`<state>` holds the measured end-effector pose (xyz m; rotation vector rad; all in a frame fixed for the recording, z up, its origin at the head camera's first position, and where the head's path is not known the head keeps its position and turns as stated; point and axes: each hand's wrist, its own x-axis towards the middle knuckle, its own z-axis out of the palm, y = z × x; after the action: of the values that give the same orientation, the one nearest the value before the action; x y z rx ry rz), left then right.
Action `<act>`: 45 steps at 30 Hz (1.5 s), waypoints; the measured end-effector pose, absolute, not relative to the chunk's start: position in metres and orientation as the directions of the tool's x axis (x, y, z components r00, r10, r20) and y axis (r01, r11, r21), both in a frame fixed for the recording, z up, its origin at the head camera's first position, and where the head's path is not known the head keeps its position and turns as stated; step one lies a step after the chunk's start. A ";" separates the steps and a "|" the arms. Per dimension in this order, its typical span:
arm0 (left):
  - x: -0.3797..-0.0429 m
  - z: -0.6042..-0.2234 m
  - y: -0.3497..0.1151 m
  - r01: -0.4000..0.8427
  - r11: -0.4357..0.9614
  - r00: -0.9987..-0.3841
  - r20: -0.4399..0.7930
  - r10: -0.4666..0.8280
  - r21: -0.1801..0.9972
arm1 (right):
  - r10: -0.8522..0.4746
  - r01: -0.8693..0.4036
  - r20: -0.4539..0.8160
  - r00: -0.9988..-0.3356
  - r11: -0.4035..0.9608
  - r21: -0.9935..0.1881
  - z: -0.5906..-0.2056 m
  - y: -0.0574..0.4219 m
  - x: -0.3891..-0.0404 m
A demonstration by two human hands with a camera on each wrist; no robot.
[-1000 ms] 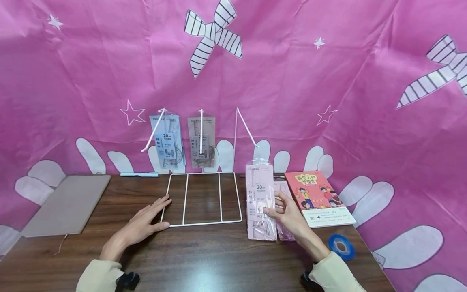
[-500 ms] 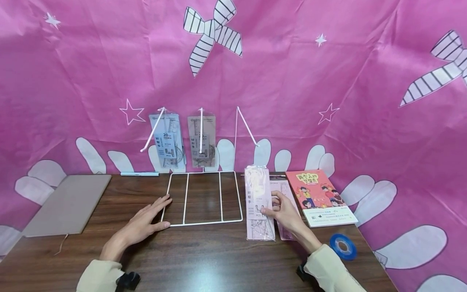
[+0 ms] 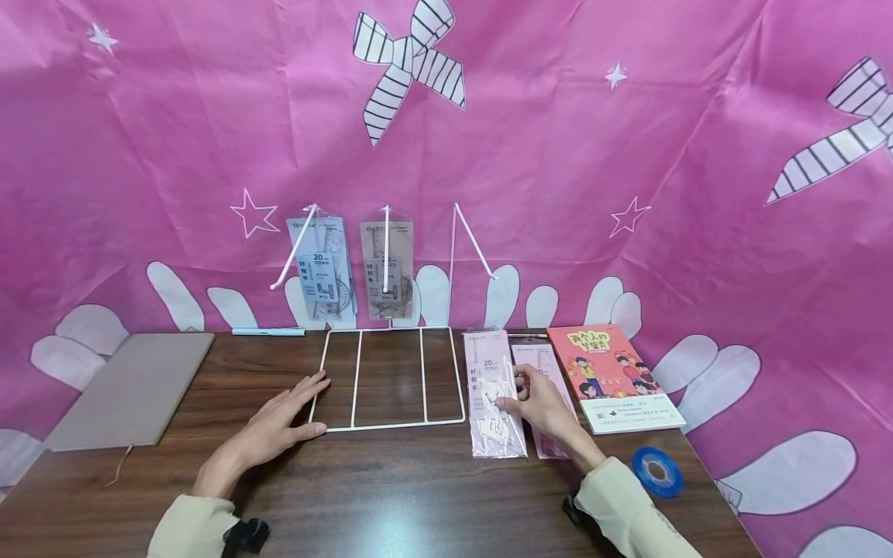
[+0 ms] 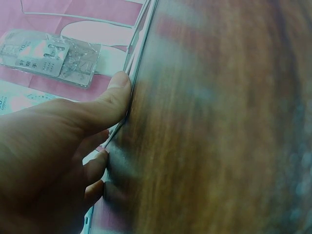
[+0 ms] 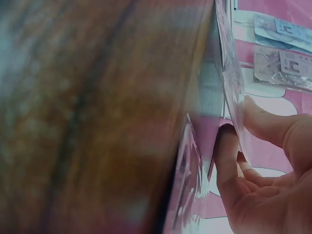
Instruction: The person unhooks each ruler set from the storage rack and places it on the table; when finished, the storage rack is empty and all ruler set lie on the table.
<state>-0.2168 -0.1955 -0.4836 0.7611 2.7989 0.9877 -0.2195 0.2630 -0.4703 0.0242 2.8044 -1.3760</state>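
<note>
My right hand [image 3: 547,409] pinches a pink ruler set in a clear plastic sleeve [image 3: 491,364] by its right edge. In the right wrist view the thumb lies on one face of the ruler set [image 5: 229,63] and a finger on the other. A second pink ruler set [image 3: 551,446] lies just right of it, partly behind that hand. With fingers extended, my left hand [image 3: 268,426] rests at the left side of the white wire display rack [image 3: 391,425]. Its thumb is right at the rack's front corner. Blue [image 3: 322,267] and grey [image 3: 387,267] ruler sets hang from the rack's hooks.
The rack's right hook [image 3: 476,242] carries nothing. A grey notebook [image 3: 132,391] lies at far left, a light-blue pen [image 3: 268,332] along the back edge. To the right are a red-covered book [image 3: 614,372] and a blue tape roll [image 3: 657,471]. A pink patterned cloth [image 3: 544,155] covers the wall.
The held pink ruler set has dropped lower and its top has swung left, uncovering more of the second pink set. The right hand shifted slightly left. The left hand stays put.
</note>
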 end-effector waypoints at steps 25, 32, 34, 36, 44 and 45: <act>-0.213 -0.483 -0.206 0.449 0.674 -0.871 0.121 0.476 0.586 | -0.021 -0.067 0.110 -0.994 0.897 -0.437 -0.463 0.246 -0.218; -0.213 -0.484 -0.208 0.448 0.676 -0.873 0.122 0.473 0.586 | -0.033 -0.129 0.216 -0.976 0.882 -0.452 -0.454 0.223 -0.232; -0.213 -0.483 -0.207 0.446 0.674 -0.873 0.120 0.473 0.589 | -0.049 -0.184 0.281 -0.959 0.859 -0.477 -0.452 0.215 -0.240; -0.214 -0.483 -0.205 0.447 0.671 -0.872 0.120 0.474 0.591 | -0.070 -0.251 0.346 -0.935 0.822 -0.512 -0.450 0.207 -0.248; -0.215 -0.482 -0.197 0.463 0.664 -0.863 0.129 0.488 0.587 | -0.102 -0.414 0.459 -0.882 0.633 -0.654 -0.440 0.180 -0.279; -0.215 -0.482 -0.195 0.458 0.663 -0.865 0.125 0.486 0.592 | -0.091 -0.414 0.458 -0.884 0.608 -0.678 -0.439 0.178 -0.283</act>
<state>-0.2152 -0.1951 -0.4816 0.8019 2.8248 0.9862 -0.2826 0.1775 -0.4388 -0.5184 3.1488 -1.5062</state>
